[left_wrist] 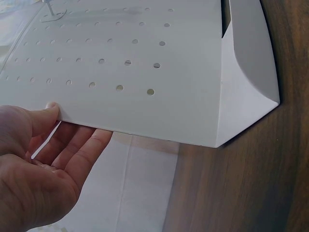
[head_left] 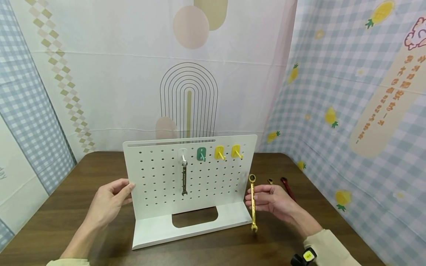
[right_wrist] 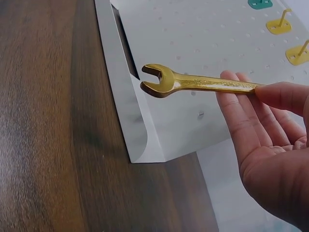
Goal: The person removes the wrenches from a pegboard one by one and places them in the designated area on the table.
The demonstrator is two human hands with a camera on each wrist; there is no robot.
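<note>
A white pegboard [head_left: 156,195] stands upright on the table. My left hand [head_left: 108,201] pinches its left edge, thumb on the front face and fingers behind, as the left wrist view shows. On the right, my right hand [head_left: 271,201] holds a gold combination wrench [head_left: 253,207] by its shaft between thumb and fingers. The wrench hangs upright beside the board's right edge, ring end up and open end down. A dark silver combination wrench [head_left: 184,179] hangs from a white hook [head_left: 182,155]. To its right are a green hook [head_left: 201,154] and two yellow hooks [head_left: 219,152], all bare.
Behind my right hand lie a red wrench [head_left: 287,186] and another gold one [head_left: 270,181], partly hidden. The brown wooden table [head_left: 159,256] runs back to a patterned cloth [head_left: 116,92], with a checked cloth [head_left: 319,111] at the right side.
</note>
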